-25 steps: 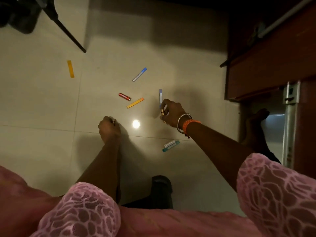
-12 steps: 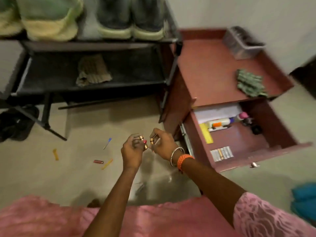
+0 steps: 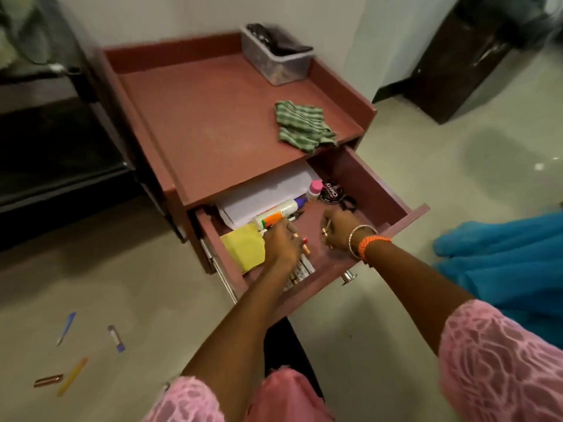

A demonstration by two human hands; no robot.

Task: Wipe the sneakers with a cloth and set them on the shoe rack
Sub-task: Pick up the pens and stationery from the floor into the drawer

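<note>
Nearest the camera, pink lace sleeves [image 3: 499,363] are seen on both forearms, and a few small items are scattered on the pale tiled floor [image 3: 146,287] at lower left: a yellow stick [image 3: 72,376], a copper-coloured battery [image 3: 48,380], a blue-tipped tube [image 3: 116,338] and a blue-and-white strip [image 3: 66,328]. Both arms are extended into the open drawer [image 3: 393,190] of a reddish-brown wooden cabinet [image 3: 207,123]. The left hand [image 3: 281,243] is curled around small cylindrical batteries [image 3: 305,243], one with a red end, held above the drawer floor. The right hand [image 3: 338,231], with a silver bangle and an orange bracelet [image 3: 370,243] at the wrist, is pinched on a small brass-coloured battery [image 3: 325,231]. Inside the drawer lie a yellow paper pad [image 3: 243,249], a white glue bottle with an orange label [image 3: 275,215], white paper [image 3: 265,194], a pink-capped bottle [image 3: 314,189] and a round black tin [image 3: 331,191]. Farther back, on the cabinet top near its right front corner, a crumpled green striped cloth [image 3: 301,124] is lying untouched. At the rear right corner stands a clear plastic container [image 3: 275,57] with dark contents. To the left, a black metal shoe rack [image 3: 58,129] is partly seen; the sneakers cannot be made out clearly. Blue fabric [image 3: 502,263] lies on the floor at right
</note>
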